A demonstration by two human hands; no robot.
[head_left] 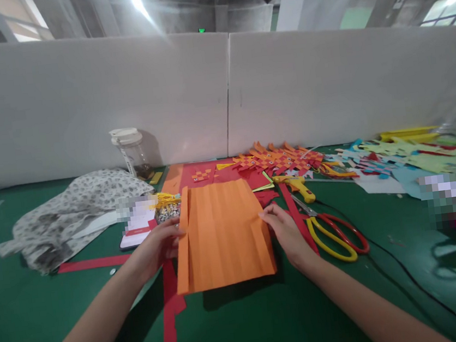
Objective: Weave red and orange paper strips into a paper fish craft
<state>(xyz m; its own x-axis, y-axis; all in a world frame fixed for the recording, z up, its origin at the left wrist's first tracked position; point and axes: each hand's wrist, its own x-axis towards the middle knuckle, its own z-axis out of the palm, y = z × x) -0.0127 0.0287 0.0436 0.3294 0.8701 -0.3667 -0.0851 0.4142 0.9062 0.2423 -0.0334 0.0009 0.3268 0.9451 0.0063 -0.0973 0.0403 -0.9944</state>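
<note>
Between my two hands, an orange sheet of paper [223, 237] is held up a little over the green table, casting a shadow below it. Parallel creases run along its length, and both side edges are folded over. My left hand [164, 241] grips the left folded edge, with most of its fingers behind the paper. On the other side, my right hand [282, 228] pinches the right edge between thumb and fingers. Red paper strips [168, 315] lie beneath and beside the sheet. Scissors [334, 235] with yellow and red handles rest to the right of my right hand.
A yellow glue gun [299, 185] with a black cord lies behind the scissors. Woven red-orange paper pieces [278, 157] are heaped at the back. Patterned cloth [80, 215], a phone [137, 222] and a lidded jar [131, 152] stand left. Paper scraps [375, 159] cover the right back. A white partition [92, 98] closes the rear.
</note>
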